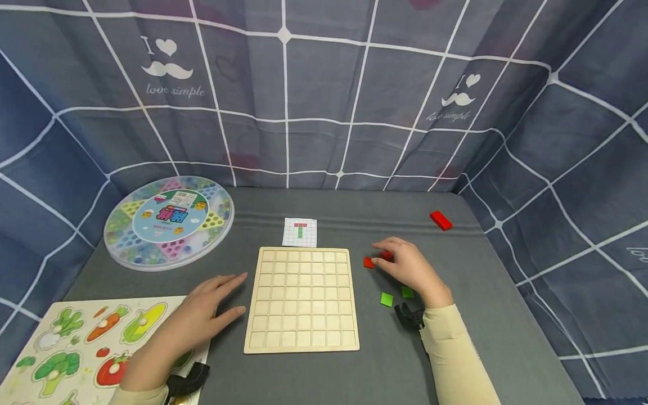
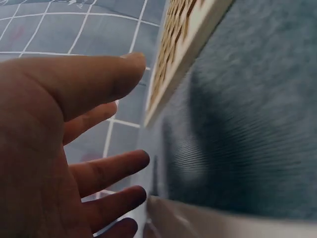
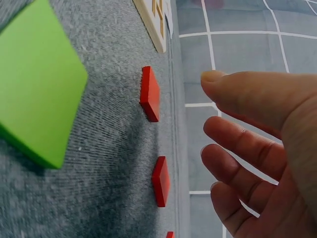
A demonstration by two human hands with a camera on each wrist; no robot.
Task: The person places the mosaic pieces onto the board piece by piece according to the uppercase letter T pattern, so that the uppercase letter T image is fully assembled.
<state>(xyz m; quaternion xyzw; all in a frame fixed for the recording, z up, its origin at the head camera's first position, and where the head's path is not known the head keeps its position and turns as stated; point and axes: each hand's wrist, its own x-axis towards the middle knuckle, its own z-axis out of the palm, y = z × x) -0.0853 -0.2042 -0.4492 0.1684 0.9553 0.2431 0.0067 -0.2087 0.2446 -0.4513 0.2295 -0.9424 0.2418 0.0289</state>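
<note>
While my right hand (image 1: 411, 273) hovered with fingers loosely bent, it grasped nothing; the right wrist view showed thumb and fingers apart. Nearest red tile (image 1: 368, 262) lay flat just off my right thumb tip, on the side toward my left hand (image 1: 202, 315); second red tile (image 3: 161, 181) lay under the right fingers. Left hand was released, fingers extended, just beside the wooden grid board (image 1: 301, 301), which lay between my hands. Two green tiles (image 1: 387, 299) sat closer to my right wrist, red block (image 1: 441, 220) ahead and to the right of that hand, pattern card (image 1: 300, 232) ahead of both hands, past the board. For a clean pick, I judged, thumb and index had to meet opposite edges of one tile, low against the grey cloth (image 1: 379, 368); pieces looked thin, so pressing on top would likely just slide them. Reds lay close together, so the spare fingers were best tucked clear of the neighbour. A raised right wrist would probably spare the greens; light left fingertips on the board's near edge could steady it.
</note>
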